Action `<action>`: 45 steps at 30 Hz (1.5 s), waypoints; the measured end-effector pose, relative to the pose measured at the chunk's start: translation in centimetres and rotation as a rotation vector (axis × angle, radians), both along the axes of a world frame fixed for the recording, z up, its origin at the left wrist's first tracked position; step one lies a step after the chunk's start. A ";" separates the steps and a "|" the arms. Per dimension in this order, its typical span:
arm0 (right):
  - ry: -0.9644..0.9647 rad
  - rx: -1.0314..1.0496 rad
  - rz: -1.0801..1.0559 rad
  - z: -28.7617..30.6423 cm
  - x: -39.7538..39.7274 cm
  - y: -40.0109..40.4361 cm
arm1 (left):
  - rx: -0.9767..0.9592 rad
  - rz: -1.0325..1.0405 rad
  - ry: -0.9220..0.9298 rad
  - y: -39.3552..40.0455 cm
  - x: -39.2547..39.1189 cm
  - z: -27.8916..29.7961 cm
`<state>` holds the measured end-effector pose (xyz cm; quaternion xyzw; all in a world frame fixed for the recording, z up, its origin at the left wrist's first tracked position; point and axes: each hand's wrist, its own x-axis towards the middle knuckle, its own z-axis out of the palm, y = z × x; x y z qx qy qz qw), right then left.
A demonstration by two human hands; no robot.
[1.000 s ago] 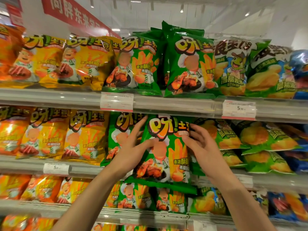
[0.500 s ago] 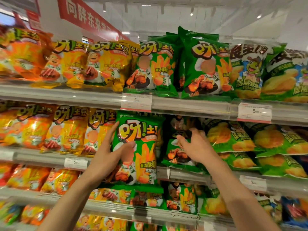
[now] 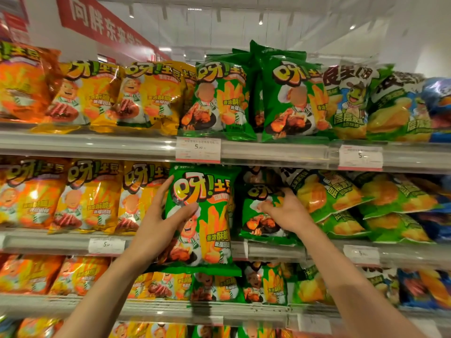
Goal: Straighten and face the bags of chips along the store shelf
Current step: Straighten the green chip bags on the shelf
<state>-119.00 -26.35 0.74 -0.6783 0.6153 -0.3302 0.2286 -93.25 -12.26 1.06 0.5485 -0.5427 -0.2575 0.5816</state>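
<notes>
A green bag of chips (image 3: 210, 215) stands upright in front of the middle shelf (image 3: 44, 241). My left hand (image 3: 161, 223) grips its left edge, thumb across the front and fingers behind. My right hand (image 3: 284, 211) reaches into the shelf and holds a second green bag (image 3: 256, 223), which sits further back. Yellow bags (image 3: 90, 198) line the middle shelf to the left. Green bags of another kind (image 3: 327, 193) lie tilted to the right.
The top shelf (image 3: 97, 145) carries orange, yellow and green bags standing upright, with price tags (image 3: 198, 150) on its rail. The lower shelf (image 3: 170, 311) holds more bags. A red banner (image 3: 102, 23) hangs at the upper left.
The front green bag has shifted left with my left hand on its edge. My right hand let go of it and reached into the shelf onto the bag behind.
</notes>
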 end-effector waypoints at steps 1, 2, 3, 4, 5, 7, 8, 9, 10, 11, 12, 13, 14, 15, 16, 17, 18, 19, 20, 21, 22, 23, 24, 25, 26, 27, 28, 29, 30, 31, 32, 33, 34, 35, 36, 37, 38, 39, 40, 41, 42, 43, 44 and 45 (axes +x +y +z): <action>-0.045 -0.032 -0.008 0.2 -0.2 0.1 | -0.002 -0.002 -0.002 0.0 0.2 -0.1; -0.094 -0.052 -0.015 0.3 -0.4 0.1 | -0.003 -0.005 -0.004 -0.1 0.5 -0.1; -0.148 -0.061 -0.018 0.5 -0.5 0.1 | -0.006 -0.007 -0.004 -0.2 0.6 -0.2; -0.209 -0.064 -0.020 0.6 -0.7 0.1 | -0.007 -0.008 -0.001 -0.3 0.7 -0.3; -0.269 -0.075 -0.021 0.7 -0.9 0.1 | -0.010 -0.007 -0.002 -0.3 0.8 -0.3; -0.360 -0.115 -0.030 0.6 -1.0 0.1 | -0.013 0.002 -0.001 -0.4 0.8 -0.3; -0.397 -0.143 -0.038 0.4 -0.9 0.2 | -0.011 0.005 0.004 -0.5 0.8 -0.3; -0.434 -0.176 -0.047 0.3 -0.7 0.3 | -0.010 0.007 0.007 -0.5 0.8 -0.3; -0.468 -0.205 -0.055 0.1 -0.4 0.4 | -0.009 0.011 0.007 -0.5 0.8 -0.3; -0.500 -0.232 -0.063 0.0 0.2 0.4 | -0.009 0.016 0.002 -0.5 0.8 -0.3; -0.526 -0.260 -0.070 -0.2 0.7 0.2 | -0.008 0.021 0.000 -0.5 0.8 -0.2; -0.536 -0.290 -0.076 -0.4 1.4 0.0 | -0.011 0.024 0.000 -0.5 0.8 -0.2; -0.530 -0.319 -0.078 -0.5 2.0 -0.3 | -0.016 0.027 0.004 -0.5 0.9 -0.1; -0.512 -0.350 -0.078 -0.6 2.6 -0.4 | -0.023 0.032 0.005 -0.4 0.9 -0.1; -0.482 -0.380 -0.082 -0.8 3.1 -0.6 | -0.027 0.037 0.006 -0.4 1.0 0.0; -0.436 -0.412 -0.088 -0.8 3.5 -0.8 | -0.027 0.040 0.004 -0.3 1.0 0.0; -0.363 -0.447 -0.101 -0.9 3.7 -1.0 | -0.024 0.041 0.003 -0.3 1.1 0.0; -0.275 -0.490 -0.119 -0.9 3.8 -1.3 | -0.020 0.043 0.001 -0.3 1.2 0.0; -0.186 -0.534 -0.140 -1.0 3.8 -1.7 | -0.015 0.042 -0.002 -0.3 1.2 0.0; -0.115 -0.572 -0.163 -1.0 3.7 -2.2 | -0.014 0.039 -0.005 -0.3 1.0 0.0; -0.057 -0.592 -0.188 -1.1 3.4 -2.7 | -0.011 0.036 -0.008 -0.3 0.8 0.0; -0.004 -0.595 -0.208 -1.3 3.3 -3.3 | -0.014 0.034 -0.011 -0.4 0.6 0.0; 0.047 -0.578 -0.212 -1.5 3.2 -3.8 | -0.020 0.031 -0.013 -0.4 0.4 -0.1; 0.094 -0.552 -0.195 -1.9 3.2 -4.2 | -0.022 0.027 -0.012 -0.5 0.1 -0.1; 0.129 -0.522 -0.167 -2.3 3.4 -4.4 | -0.025 0.021 -0.008 -0.5 -0.1 -0.1; 0.153 -0.495 -0.143 -2.5 3.6 -4.5 | -0.029 0.015 -0.006 -0.6 -0.1 -0.2; 0.169 -0.473 -0.123 -2.7 3.8 -4.4 | -0.028 0.008 -0.007 -0.7 -0.1 -0.2; 0.194 -0.471 -0.110 -3.0 3.8 -4.3 | -0.026 0.007 -0.009 -0.8 -0.2 -0.2; 0.237 -0.490 -0.105 -3.4 3.6 -4.0 | -0.023 0.007 -0.015 -0.9 -0.1 -0.3; 0.292 -0.511 -0.098 -3.8 3.3 -3.5 | -0.019 0.010 -0.022 -1.0 0.0 -0.4; 0.343 -0.520 -0.079 -4.4 3.0 -3.1 | -0.014 0.013 -0.026 -1.0 0.0 -0.5; 0.378 -0.507 -0.051 -5.0 2.6 -2.8 | -0.013 0.014 -0.028 -1.0 0.0 -0.5; 0.394 -0.487 -0.024 -5.4 2.4 -2.7 | -0.013 0.012 -0.028 -1.0 0.0 -0.7; 0.396 -0.473 -0.004 -5.7 2.3 -2.9 | -0.013 0.012 -0.030 -1.0 0.0 -0.7; 0.390 -0.465 0.005 -5.8 2.4 -3.2 | -0.011 0.012 -0.032 -1.0 0.0 -0.8; 0.383 -0.454 0.008 -5.8 2.5 -3.6 | -0.010 0.011 -0.034 -1.0 -0.1 -0.8; 0.375 -0.445 0.011 -5.6 2.7 -3.9 | -0.009 0.008 -0.033 -1.0 -0.1 -0.8; 0.370 -0.438 0.017 -5.4 2.9 -4.2 | -0.008 0.005 -0.030 -1.0 -0.1 -0.8; 0.367 -0.429 0.021 -5.3 3.0 -4.4 | -0.006 0.002 -0.028 -0.9 -0.1 -0.8; 0.367 -0.418 0.025 -5.2 2.9 -4.6 | -0.002 0.003 -0.029 -0.9 -0.1 -0.7; 0.369 -0.400 0.028 -5.3 2.7 -4.6 | 0.001 0.004 -0.029 -0.8 -0.1 -0.7; 0.367 -0.384 0.032 -5.2 2.5 -4.4 | 0.003 0.007 -0.031 -0.7 -0.1 -0.7; 0.347 -0.373 0.039 -5.1 2.2 -4.0 | 0.006 0.006 -0.030 -0.7 -0.2 -0.8; 0.297 -0.366 0.054 -4.8 2.0 -3.5 | 0.014 0.002 -0.023 -0.7 -0.3 -0.9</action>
